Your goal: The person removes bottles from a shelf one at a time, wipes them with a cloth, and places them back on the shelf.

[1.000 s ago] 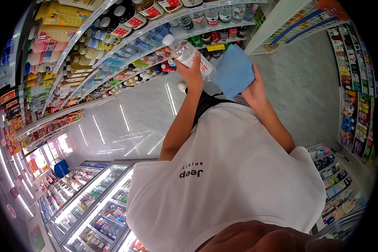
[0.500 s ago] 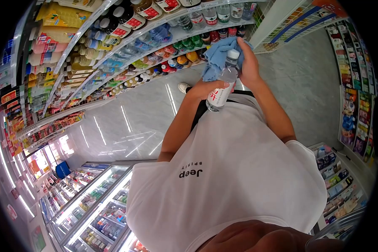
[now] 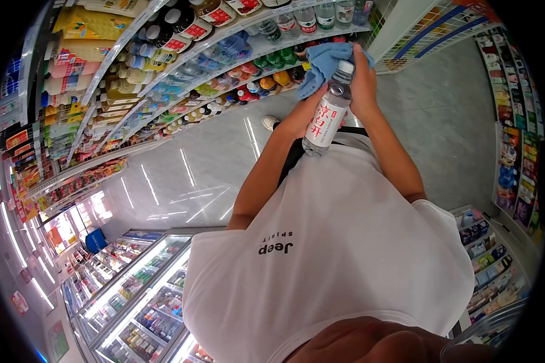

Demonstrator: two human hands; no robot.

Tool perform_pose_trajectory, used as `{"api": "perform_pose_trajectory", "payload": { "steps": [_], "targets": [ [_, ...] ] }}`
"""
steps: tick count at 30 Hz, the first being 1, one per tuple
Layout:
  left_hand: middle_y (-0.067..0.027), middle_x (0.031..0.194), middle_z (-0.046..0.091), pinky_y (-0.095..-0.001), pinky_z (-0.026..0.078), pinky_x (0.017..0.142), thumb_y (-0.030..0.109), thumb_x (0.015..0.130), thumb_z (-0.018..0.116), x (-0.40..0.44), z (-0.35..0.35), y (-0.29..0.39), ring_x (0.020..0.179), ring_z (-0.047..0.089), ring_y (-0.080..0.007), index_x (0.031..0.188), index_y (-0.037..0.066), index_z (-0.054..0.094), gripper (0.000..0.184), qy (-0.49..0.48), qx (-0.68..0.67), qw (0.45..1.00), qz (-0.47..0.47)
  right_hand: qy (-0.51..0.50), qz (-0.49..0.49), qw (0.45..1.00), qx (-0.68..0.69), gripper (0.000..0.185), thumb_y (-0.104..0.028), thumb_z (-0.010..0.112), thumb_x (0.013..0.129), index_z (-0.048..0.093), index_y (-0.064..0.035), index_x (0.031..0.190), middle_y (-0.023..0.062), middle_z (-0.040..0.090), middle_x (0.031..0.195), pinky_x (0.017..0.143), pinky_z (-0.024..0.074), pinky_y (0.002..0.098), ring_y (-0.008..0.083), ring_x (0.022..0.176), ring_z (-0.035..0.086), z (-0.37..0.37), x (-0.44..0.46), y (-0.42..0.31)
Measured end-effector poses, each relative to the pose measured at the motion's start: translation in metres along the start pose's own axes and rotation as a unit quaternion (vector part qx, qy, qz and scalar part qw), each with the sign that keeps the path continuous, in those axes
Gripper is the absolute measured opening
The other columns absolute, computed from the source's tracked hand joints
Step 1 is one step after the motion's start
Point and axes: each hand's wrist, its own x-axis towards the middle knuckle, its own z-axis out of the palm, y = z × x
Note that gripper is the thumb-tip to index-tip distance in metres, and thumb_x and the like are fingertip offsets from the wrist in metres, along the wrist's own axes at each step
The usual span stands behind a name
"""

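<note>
A clear bottle [image 3: 327, 118] with a white label and red characters is held tilted in front of my waist, its white cap toward the shelves. My left hand [image 3: 306, 115] is closed round the bottle's side, partly hidden behind it. On the other side, my right hand [image 3: 363, 81] holds a blue cloth [image 3: 326, 63] against the upper part of the bottle. The cloth is bunched behind the cap and neck and spreads toward my left hand.
Curved shelves [image 3: 254, 57] full of bottles stand ahead and to the left. A white wire rack [image 3: 430, 39] is at the upper right. Lit glass-door coolers [image 3: 145, 302] are at the lower left, and stocked shelves [image 3: 508, 151] line the right side.
The bottle has come from the shelf side to in front of my waist, its cap now pointing away. The cloth, earlier spread flat in my right hand, is bunched around the bottle's neck.
</note>
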Motion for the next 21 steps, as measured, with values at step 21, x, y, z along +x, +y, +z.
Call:
{"api": "perform_pose_trajectory", "payload": {
  "steps": [21],
  "targets": [
    [-0.0089, 0.129, 0.059, -0.0377, 0.048, 0.101, 0.049, 0.105, 0.036, -0.003, 0.004, 0.028, 0.118, 0.058, -0.0206, 0.136, 0.009, 0.047, 0.052, 0.063, -0.143, 0.976, 0.153, -0.226, -0.296, 0.882, -0.29, 0.061, -0.045, 0.039, 0.104, 0.045, 0.0016, 0.144, 0.014, 0.04, 0.153, 0.119, 0.0195, 0.0408, 0.0291, 0.145, 0.03, -0.012, -0.022, 0.036]
  ]
}}
